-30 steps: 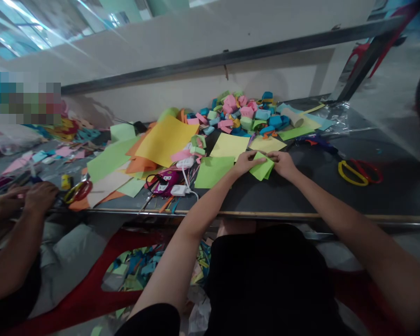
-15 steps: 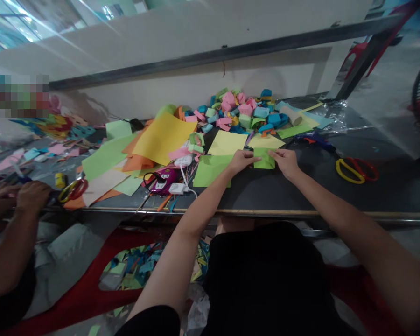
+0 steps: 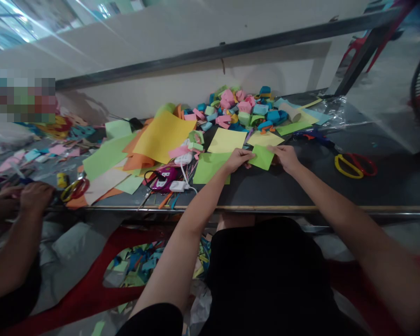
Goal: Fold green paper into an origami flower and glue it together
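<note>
The small, four-sided, bright-green paper piece [image 3: 262, 158], level half a second ago, now slants over the dark grey tabletop [image 3: 259, 192], pinched in the grip of both left hand [image 3: 238, 160] and right hand [image 3: 287, 158].

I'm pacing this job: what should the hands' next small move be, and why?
Probably turn the small green paper a little, to line it up with the table's front edge. It sits tilted to that edge now, and the left hand holds its left side while the right hand has its upper right corner, so a slight twist seems enough.
</note>
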A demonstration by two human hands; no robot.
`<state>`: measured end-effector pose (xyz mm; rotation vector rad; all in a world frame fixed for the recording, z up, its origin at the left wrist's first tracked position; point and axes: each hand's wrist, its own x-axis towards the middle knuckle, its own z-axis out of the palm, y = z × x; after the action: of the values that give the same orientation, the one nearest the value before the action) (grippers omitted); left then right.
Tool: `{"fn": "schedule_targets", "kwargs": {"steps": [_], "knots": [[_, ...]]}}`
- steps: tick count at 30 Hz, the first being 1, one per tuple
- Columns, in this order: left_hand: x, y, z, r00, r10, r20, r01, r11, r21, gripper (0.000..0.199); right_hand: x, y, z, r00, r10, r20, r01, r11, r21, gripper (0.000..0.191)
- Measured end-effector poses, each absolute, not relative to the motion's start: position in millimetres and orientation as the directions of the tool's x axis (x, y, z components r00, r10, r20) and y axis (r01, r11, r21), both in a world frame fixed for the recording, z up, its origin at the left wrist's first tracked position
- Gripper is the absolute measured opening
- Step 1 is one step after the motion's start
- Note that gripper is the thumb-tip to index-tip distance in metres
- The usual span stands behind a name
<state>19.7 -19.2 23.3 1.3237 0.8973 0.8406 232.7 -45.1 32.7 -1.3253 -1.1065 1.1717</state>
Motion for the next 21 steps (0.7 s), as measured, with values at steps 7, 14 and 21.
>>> {"fn": "schedule_targets", "kwargs": {"steps": [7, 14, 21], "knots": [[22, -14, 17, 0.322, 0.947, -0.001, -0.033, 0.012, 0.999, 0.032, 239, -47, 34, 0.022, 1.000, -0.011, 0.132, -0.014, -0.991, 0.054], [19, -16, 17, 0.363, 0.932, 0.014, 0.006, -0.017, 1.000, 0.033, 251, -45, 34, 0.001, 0.999, 0.044, 0.266, 0.042, -0.963, 0.055], [27, -21, 24, 0.462, 0.882, 0.091, 0.234, -0.220, 0.947, 0.038, 273, -48, 38, -0.172, 0.985, 0.022, 0.455, 0.099, -0.885, 0.047]]}}
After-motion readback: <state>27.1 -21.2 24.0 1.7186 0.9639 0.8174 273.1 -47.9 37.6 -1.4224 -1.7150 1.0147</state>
